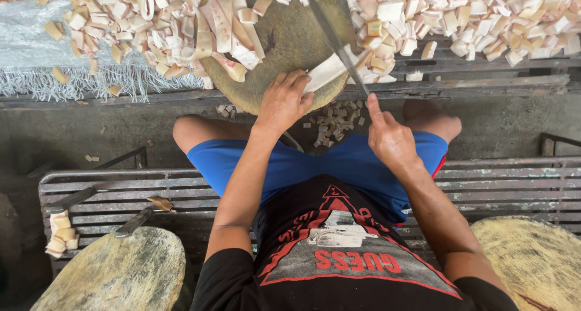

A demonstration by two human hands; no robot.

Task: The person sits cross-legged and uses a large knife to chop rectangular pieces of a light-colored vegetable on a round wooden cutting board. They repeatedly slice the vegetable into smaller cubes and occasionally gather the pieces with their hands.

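Observation:
My left hand (283,99) grips a long pale strip (327,71) at the near edge of a round wooden chopping block (290,39). My right hand (390,135) is shut on the handle of a long dark knife (333,36), forefinger stretched along it. The blade runs up and left across the block and lies on the strip just past my left fingers. More pale strips (227,29) lie stacked on the block's left side.
Heaps of small pale cut cubes (472,14) cover the surface on both sides of the block, and several lie on the ground below (336,120). I sit on a slatted metal bench (514,184). Two more round blocks (121,274) (538,262) flank me; a second knife (136,220) rests on the bench at left.

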